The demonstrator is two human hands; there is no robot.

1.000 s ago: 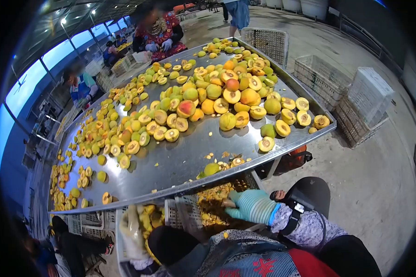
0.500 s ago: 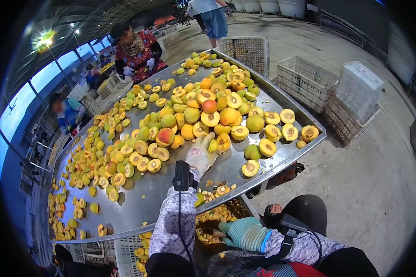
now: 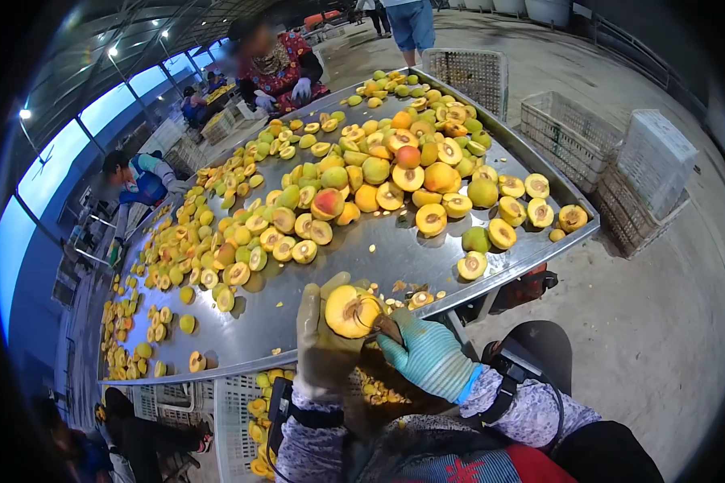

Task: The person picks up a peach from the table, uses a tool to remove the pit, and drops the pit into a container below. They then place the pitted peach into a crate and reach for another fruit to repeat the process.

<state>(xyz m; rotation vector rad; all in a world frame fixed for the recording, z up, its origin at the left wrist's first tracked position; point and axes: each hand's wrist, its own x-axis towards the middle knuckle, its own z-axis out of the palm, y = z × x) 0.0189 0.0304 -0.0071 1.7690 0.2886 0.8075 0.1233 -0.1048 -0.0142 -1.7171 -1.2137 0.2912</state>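
1. Head view: the left hand, in a pale glove, is curled around a fruit half, with its cut face turned up.
2. The right hand, in a striped green glove, grips a small tool; its working end meets the cut face beside the stone.
3. Both hands are close together, at the near edge of the metal surface.
4. Just beyond them, small scraps lie on the surface.
5. Farther in, a wide heap of whole and halved fruit spreads across it.
6. Below the near edge, a white crate holds more fruit pieces.
7. Past the far edge sits a person in a red patterned top; an upright crate stands to the right.
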